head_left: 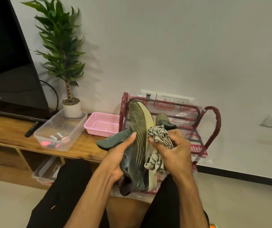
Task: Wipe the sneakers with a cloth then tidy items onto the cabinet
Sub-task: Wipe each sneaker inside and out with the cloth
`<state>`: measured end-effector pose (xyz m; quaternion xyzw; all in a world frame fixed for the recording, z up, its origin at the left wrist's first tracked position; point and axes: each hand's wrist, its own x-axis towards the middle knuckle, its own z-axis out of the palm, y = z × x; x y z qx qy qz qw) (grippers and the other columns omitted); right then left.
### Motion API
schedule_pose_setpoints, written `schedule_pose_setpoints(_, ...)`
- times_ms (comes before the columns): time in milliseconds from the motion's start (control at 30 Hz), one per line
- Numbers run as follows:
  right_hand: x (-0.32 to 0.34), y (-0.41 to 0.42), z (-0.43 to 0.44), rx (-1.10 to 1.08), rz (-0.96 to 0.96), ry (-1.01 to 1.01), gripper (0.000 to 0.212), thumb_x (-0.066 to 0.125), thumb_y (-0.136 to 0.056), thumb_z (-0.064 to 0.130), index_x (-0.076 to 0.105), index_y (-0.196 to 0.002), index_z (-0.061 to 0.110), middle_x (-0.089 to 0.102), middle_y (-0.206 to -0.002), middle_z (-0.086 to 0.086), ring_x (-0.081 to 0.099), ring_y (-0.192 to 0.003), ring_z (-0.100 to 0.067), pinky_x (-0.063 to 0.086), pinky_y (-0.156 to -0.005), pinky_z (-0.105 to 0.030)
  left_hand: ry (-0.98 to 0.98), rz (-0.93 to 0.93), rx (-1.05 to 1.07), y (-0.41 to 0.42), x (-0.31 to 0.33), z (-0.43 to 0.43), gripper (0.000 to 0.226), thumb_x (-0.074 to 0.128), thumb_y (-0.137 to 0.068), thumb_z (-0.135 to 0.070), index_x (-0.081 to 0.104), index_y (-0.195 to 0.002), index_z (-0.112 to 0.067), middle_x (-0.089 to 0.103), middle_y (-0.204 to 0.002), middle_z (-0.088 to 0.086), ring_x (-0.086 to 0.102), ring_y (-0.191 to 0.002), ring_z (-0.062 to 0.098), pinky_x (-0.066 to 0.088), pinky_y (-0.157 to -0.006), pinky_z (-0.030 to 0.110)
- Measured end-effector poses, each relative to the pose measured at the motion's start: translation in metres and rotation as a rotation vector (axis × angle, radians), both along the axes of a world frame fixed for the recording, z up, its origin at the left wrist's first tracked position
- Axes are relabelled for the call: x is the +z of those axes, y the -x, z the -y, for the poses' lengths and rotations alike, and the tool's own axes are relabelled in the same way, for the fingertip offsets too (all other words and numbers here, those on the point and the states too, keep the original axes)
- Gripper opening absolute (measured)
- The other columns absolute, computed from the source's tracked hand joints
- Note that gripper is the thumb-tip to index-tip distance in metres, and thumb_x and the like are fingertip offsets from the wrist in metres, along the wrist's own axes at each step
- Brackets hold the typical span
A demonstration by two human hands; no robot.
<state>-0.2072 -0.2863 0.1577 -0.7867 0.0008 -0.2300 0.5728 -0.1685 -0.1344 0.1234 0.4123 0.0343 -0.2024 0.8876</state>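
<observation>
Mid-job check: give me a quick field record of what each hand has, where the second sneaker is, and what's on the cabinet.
left hand: grip on olive sneaker, toe pointing away
right hand: grip on striped cloth, pressed against the sneaker's sole edge
second sneaker: on the red rack
cabinet: pink basket, clear container with small items, remote, potted plant, TV

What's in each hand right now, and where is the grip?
Left hand grips the olive-green sneaker around its heel-end side. Right hand holds the bunched beige striped cloth against the sneaker's pale sole edge.
</observation>
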Motion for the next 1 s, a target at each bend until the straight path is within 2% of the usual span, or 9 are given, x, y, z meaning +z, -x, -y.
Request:
schedule_pose_setpoints(133, 0.009, 0.002, -0.009, -0.043, 0.053, 0.06, 0.022, 0.083, -0.076, 0.014, 0.074, -0.085, 0.032, 0.06, -0.091, 0.001, 0.059, -0.084, 0.0, 0.044, -0.069, -0.006, 0.127, 0.001, -0.085, 0.005, -0.004, 0.0, 0.021, 0.07, -0.079, -0.021, 0.08, -0.093, -0.009, 0.075, -0.1, 0.015, 0.074, -0.087, 0.025, 0.061, -0.073, 0.036)
schedule_pose_setpoints(233, 0.012, 0.004, -0.013, -0.037, 0.067, 0.076, 0.023, 0.083, -0.077, 0.015, 0.072, -0.083, 0.035, 0.059, -0.09, 0.003, 0.058, -0.084, 0.001, 0.044, -0.069, -0.007, 0.248, 0.017, -0.16, 0.008, -0.007, -0.003, 0.052, 0.094, -0.058, -0.026, 0.077, -0.102, -0.006, 0.074, -0.105, 0.016, 0.073, -0.094, 0.028, 0.06, -0.08, 0.04)
schedule_pose_setpoints(300, 0.012, 0.005, -0.015, -0.033, 0.07, 0.088, 0.022, 0.083, -0.077, 0.016, 0.072, -0.082, 0.035, 0.059, -0.09, 0.004, 0.058, -0.083, 0.001, 0.044, -0.07, -0.007, 0.279, 0.03, -0.19, 0.009, -0.007, -0.003, 0.062, 0.097, -0.05, -0.03, 0.077, -0.103, -0.005, 0.074, -0.105, 0.017, 0.072, -0.094, 0.029, 0.059, -0.08, 0.042)
schedule_pose_setpoints(433, 0.013, 0.008, -0.016, -0.035, 0.083, 0.124, 0.016, 0.082, -0.077, 0.014, 0.076, -0.086, 0.025, 0.058, -0.089, 0.003, 0.057, -0.084, 0.0, 0.043, -0.069, -0.007, 0.205, 0.021, -0.192, 0.005, -0.004, -0.001, 0.07, 0.096, -0.051, -0.037, 0.074, -0.11, -0.006, 0.07, -0.114, 0.018, 0.069, -0.1, 0.03, 0.055, -0.093, 0.045)
schedule_pose_setpoints(500, 0.014, 0.008, -0.017, -0.047, 0.113, 0.176, 0.022, 0.082, -0.077, 0.011, 0.074, -0.085, 0.03, 0.057, -0.089, 0.004, 0.056, -0.085, -0.001, 0.043, -0.069, -0.007, 0.147, 0.009, -0.183, 0.004, -0.003, -0.002, 0.07, 0.092, -0.058, -0.038, 0.072, -0.116, -0.006, 0.067, -0.12, 0.02, 0.068, -0.104, 0.032, 0.053, -0.097, 0.046)
schedule_pose_setpoints(600, 0.017, 0.006, -0.019, -0.064, 0.133, 0.258, 0.024, 0.079, -0.078, 0.009, 0.072, -0.088, 0.031, 0.053, -0.089, 0.01, 0.054, -0.086, 0.002, 0.045, -0.07, -0.008, 0.047, 0.014, -0.202, 0.005, 0.001, -0.002, 0.049, 0.076, -0.078, -0.037, 0.072, -0.116, -0.006, 0.068, -0.118, 0.022, 0.069, -0.1, 0.033, 0.053, -0.092, 0.046)
schedule_pose_setpoints(700, 0.019, 0.003, -0.024, -0.122, 0.13, 0.332, 0.02, 0.076, -0.077, 0.013, 0.074, -0.094, 0.024, 0.05, -0.09, 0.012, 0.051, -0.086, 0.003, 0.045, -0.065, -0.012, -0.09, 0.016, -0.201, 0.009, 0.002, -0.001, 0.042, 0.072, -0.08, -0.034, 0.074, -0.112, -0.007, 0.068, -0.117, 0.025, 0.066, -0.103, 0.039, 0.048, -0.1, 0.053)
schedule_pose_setpoints(867, 0.012, -0.003, -0.036, -0.304, 0.147, 0.277, 0.028, 0.074, -0.072, 0.008, 0.074, -0.099, 0.018, 0.051, -0.094, 0.005, 0.052, -0.081, 0.002, 0.054, -0.069, -0.032, -0.183, 0.112, -0.15, 0.008, 0.003, 0.003, 0.031, 0.078, -0.073, -0.029, 0.078, -0.095, -0.008, 0.074, -0.091, 0.018, 0.071, -0.077, 0.027, 0.054, -0.073, 0.037)
schedule_pose_setpoints(1000, 0.01, 0.004, -0.036, -0.168, 0.088, 0.315, 0.023, 0.069, -0.075, 0.008, 0.073, -0.095, 0.019, 0.048, -0.093, 0.01, 0.053, -0.082, -0.002, 0.055, -0.069, -0.034, -0.16, 0.106, -0.166, 0.008, 0.002, -0.001, 0.023, 0.075, -0.07, -0.028, 0.079, -0.082, -0.008, 0.071, -0.078, 0.017, 0.068, -0.064, 0.026, 0.055, -0.063, 0.033)
